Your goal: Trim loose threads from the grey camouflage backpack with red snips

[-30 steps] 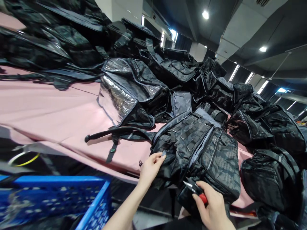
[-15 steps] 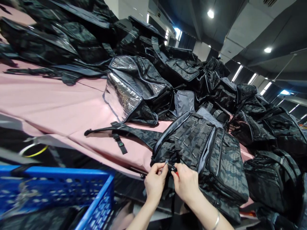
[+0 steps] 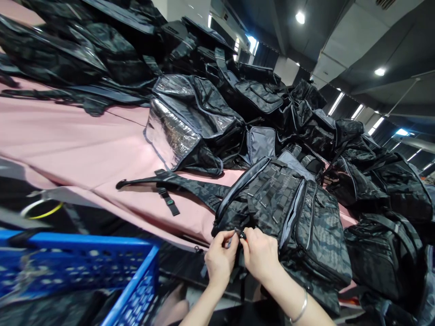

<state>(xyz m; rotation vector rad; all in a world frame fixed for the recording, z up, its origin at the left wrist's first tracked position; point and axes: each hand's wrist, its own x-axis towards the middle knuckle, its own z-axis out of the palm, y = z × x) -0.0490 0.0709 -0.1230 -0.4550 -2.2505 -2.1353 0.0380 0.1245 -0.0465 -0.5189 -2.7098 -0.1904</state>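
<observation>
Since a second ago, my right hand (image 3: 260, 253) came from below up to my left hand (image 3: 220, 260). Both now pinch a small dark piece (image 3: 242, 235) at the near edge of the camouflage backpack (image 3: 288, 217), which lies on the pink table (image 3: 84, 154).

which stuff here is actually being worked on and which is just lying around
In hand:
- left hand and right hand, pinching a small part at the near edge of the camouflage backpack

Lying about:
- silver-lined bag
- loose strap
- blue crate
- piled dark bags
- pink table cover
</observation>
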